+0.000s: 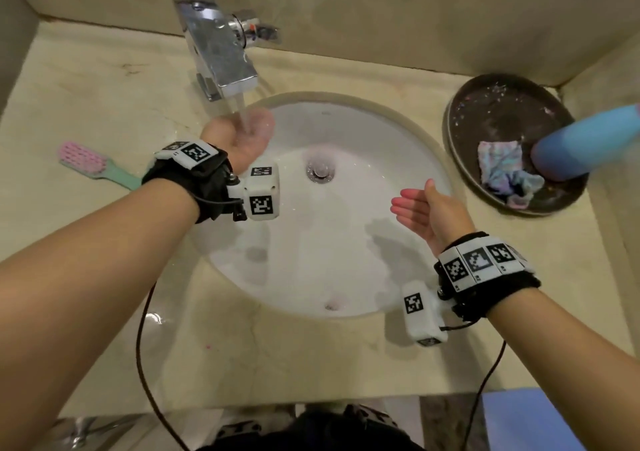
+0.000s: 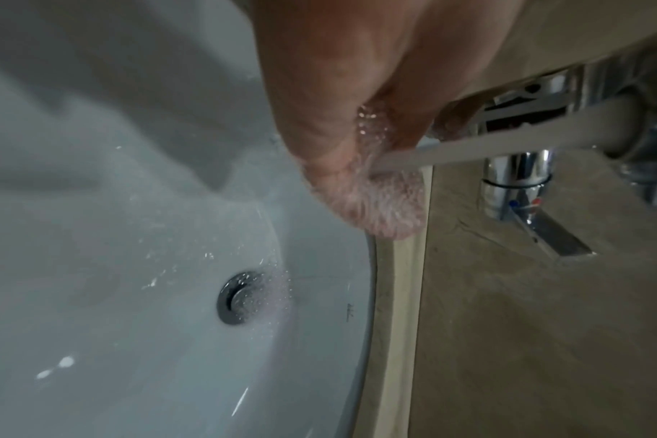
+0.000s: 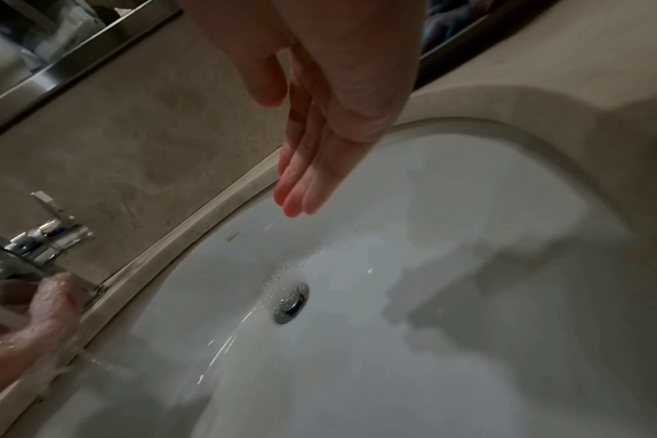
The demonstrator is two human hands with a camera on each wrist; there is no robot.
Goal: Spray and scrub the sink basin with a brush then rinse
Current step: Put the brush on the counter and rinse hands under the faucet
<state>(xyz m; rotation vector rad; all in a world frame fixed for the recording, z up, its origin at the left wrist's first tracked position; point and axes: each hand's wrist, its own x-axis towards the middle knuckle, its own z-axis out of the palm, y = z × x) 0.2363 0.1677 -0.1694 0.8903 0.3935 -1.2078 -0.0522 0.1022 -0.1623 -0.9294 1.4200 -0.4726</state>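
Observation:
The white oval sink basin (image 1: 346, 242) is wet, with a chrome drain (image 1: 320, 170) at its middle. Water runs from the chrome faucet (image 1: 218, 52) into my cupped left hand (image 1: 249, 131), palm up under the stream and holding nothing solid. The same left hand (image 2: 357, 166) catches the stream in the left wrist view. My right hand (image 1: 412, 204) hovers over the basin's right side, fingers (image 3: 301, 189) straight and together, empty. The pink-bristled brush (image 1: 93, 166) with a green handle lies on the counter left of the basin. The blue spray bottle (image 1: 581, 149) stands in a dark tray at the right.
The dark round tray (image 1: 491, 111) at the right also holds a crumpled pastel cloth (image 1: 505, 173). A beige stone counter (image 1: 277, 357) surrounds the basin, with walls close behind and at both sides. The faucet lever (image 2: 556, 234) points sideways.

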